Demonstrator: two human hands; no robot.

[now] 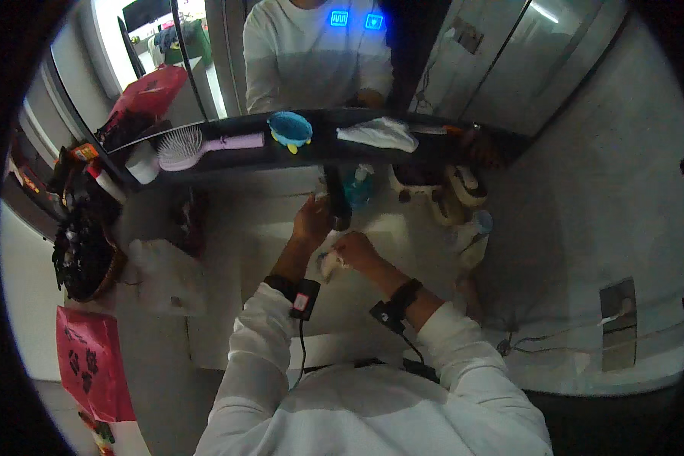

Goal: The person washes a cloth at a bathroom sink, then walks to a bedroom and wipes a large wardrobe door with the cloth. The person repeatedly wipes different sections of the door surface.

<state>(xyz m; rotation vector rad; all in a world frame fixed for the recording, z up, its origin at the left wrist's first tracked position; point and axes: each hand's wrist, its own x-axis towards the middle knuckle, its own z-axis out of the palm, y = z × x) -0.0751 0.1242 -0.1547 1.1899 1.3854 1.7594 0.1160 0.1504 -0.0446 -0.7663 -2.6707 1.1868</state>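
My left hand (312, 221) is raised against the left side of a black tap (336, 199). Its fingers point up along the tap, and in the dim light I cannot tell whether they grip anything. Just below the tap end, my right hand (354, 251) is curled around a small pale, limp item (332, 265), perhaps a cloth, with a bluish-green patch at its left side. Both hands are over a white washbasin (285, 302). Behind the tap stands a clear pump bottle of blue-green liquid (360, 185).
A dark ledge (325, 151) under the mirror bears a lilac hairbrush (228, 142), a blue bowl-like holder (290, 130) and a crumpled white wrapper (379, 134). White plastic items (467, 185) stand right of the tap. A whitish plastic bag (162, 279) and a pink bag (91, 362) are at left.
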